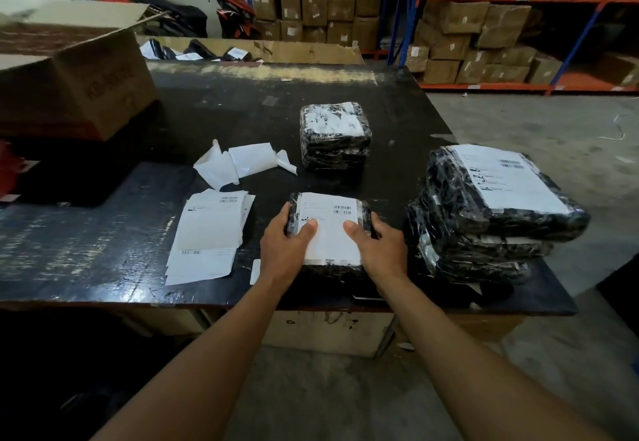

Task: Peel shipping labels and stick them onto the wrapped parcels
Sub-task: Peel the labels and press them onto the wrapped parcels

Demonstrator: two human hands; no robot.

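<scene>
**Left hand (287,238) and right hand (378,238) gripped the parcel (330,269)**

Both hands held the parcel at the near edge of the counter (103,233), between the loose labels (211,229) and the pile (491,219) of labelled parcels. Fingers curled round its left and right sides, and both thumbs lay flat on the label (332,233) across its top. Whether every corner was pressed down could not be told.

The parcel looked like a soft bundle in wrinkled, glossy black film, so it was probably fairly light, a little yielding and slick. The two sides seemed the best hold, palms square against the film so that it would not slide. The label was thin paper and would crease easily, so it likely wanted smoothing from the middle outward.

Peeled backings (238,164) lay curled farther back, beside a far parcel (333,136).
</scene>
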